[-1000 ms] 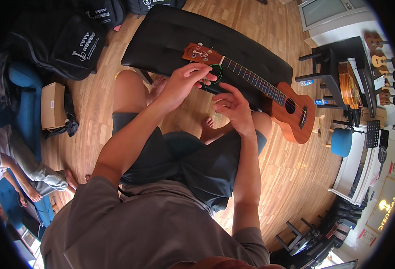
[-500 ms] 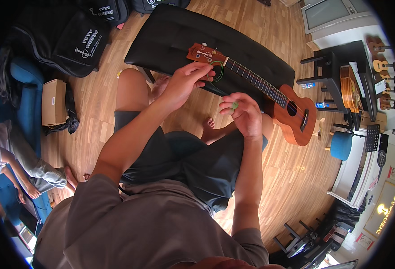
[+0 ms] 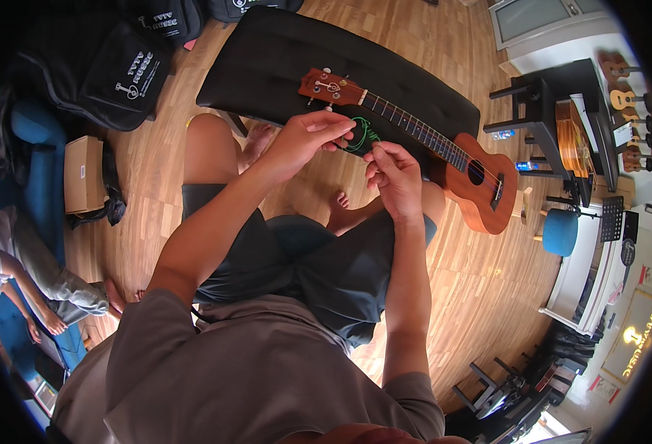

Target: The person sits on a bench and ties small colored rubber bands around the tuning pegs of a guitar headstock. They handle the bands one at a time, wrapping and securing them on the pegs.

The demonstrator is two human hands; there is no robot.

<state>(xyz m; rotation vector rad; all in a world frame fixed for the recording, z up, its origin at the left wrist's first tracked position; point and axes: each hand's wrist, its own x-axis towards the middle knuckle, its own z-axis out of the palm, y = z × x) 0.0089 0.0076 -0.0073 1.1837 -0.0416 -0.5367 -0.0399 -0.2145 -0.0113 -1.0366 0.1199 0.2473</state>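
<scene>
A thin green string (image 3: 366,132), loosely coiled, spans the gap between my two hands above the near edge of the black bench. My left hand (image 3: 312,139) pinches it on one side with thumb and forefinger. On the other side, my right hand (image 3: 396,174) has its thumb and fingers closed on the string, palm facing up. Just beyond both hands, a brown ukulele (image 3: 463,177) lies slantwise, its headstock (image 3: 331,87) on the bench and its body toward the right. Neither hand touches the ukulele.
The black padded bench (image 3: 267,55) stands ahead over a wooden floor. Black instrument bags (image 3: 93,74) and a cardboard box (image 3: 84,174) are at the left, near a seated person (image 3: 34,274). A blue stool (image 3: 560,231) and a white piano (image 3: 573,288) stand on the right.
My right hand has moved up and left toward my left hand, and its spread fingers have closed on the string. The green loop now appears as several bunched coils between the hands.
</scene>
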